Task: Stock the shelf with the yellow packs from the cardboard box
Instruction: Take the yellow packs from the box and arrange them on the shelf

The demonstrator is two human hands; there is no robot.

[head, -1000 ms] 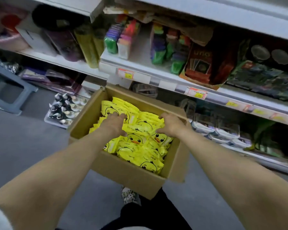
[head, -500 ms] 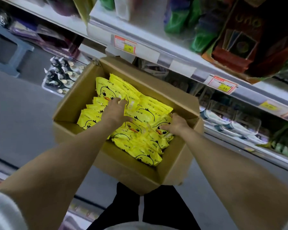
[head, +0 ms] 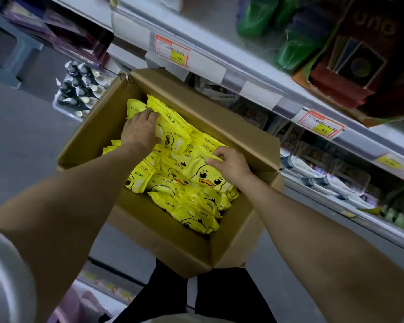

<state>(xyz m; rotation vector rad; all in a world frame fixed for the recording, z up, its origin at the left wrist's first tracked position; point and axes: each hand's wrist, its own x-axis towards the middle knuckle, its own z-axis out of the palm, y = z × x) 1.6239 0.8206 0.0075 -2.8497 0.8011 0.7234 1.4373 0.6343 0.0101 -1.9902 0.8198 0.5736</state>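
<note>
The open cardboard box [head: 168, 241], just below the shelf [head: 210, 68], is full of yellow packs [head: 196, 206] with duck faces, some upright, some flat. The left hand [head: 139, 132] curls over upright ones at the far side; the right hand [head: 231, 163] pinches a flat one's top edge.

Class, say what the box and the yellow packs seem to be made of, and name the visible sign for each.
Box: cardboard, probably corrugated; matte brown, with creased fold lines and a frayed far corner. Packs: likely thin plastic film, glossy; they wrinkle, catch bright highlights and carry printed duck faces.
</note>
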